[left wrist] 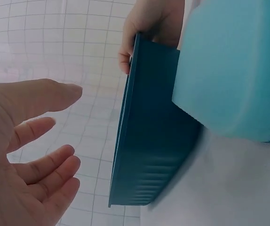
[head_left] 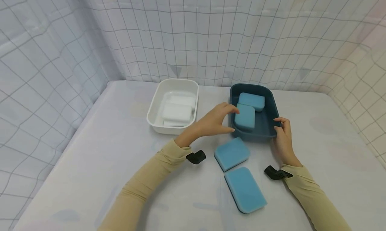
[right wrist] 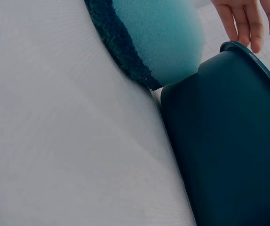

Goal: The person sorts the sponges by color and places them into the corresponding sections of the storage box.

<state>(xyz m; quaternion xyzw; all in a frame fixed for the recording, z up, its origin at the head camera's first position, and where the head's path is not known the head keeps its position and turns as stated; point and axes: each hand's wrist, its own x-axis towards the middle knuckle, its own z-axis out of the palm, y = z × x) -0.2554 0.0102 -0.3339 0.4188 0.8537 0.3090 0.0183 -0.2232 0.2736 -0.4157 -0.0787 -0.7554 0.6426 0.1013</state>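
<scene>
A dark teal plastic bin (head_left: 265, 122) stands at the back right with two blue sponges in it, one (head_left: 252, 101) behind the other (head_left: 245, 116). My left hand (head_left: 212, 122) hovers by the bin's left rim, thumb and fingers spread apart; in the left wrist view nothing lies between them. My right hand (head_left: 284, 140) holds the bin's right rim near the front corner, fingers over the edge. In front of the bin, a blue sponge with a dark underside (head_left: 232, 153) lies on the table, and a second such sponge (head_left: 245, 190) is nearer me.
Left of the teal bin stands a white bin (head_left: 153, 122) with several white sponge-like blocks (head_left: 177, 113) inside. All of it rests on a white-covered table (head_left: 120, 150). Grid-patterned cloth (head_left: 193, 33) hangs behind and along both sides.
</scene>
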